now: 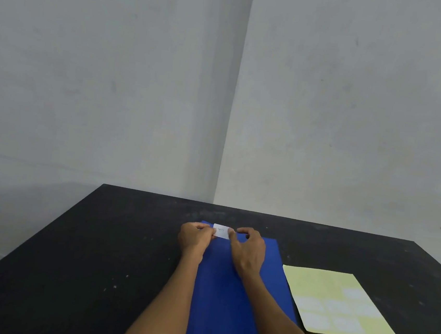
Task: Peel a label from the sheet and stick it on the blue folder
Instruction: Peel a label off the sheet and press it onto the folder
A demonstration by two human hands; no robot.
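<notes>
A black matte tabletop [93,276], flecked with pale marks, is set against grey walls [115,74] that meet in a corner at the far side. A long blue rectangular folder [226,303] is laid flat on the tabletop, running from the near edge towards the far side. Just to the right of the folder, a pale yellow label sheet [336,301] is laid flat, with several whitish labels seen on its nearer half. Two bare forearms are stretched over the folder. The left hand [194,239] is placed at the folder's far left corner, and the right hand [249,247] just beside it to the right. A small white rectangular label [222,231], bearing faint writing, is held between them at the folder's far edge: its left end is pinched by the left fingertips, its right end by the right thumb and forefinger, the remaining fingers being curled loosely. Whether the label is already pressed onto the folder cannot be told.
</notes>
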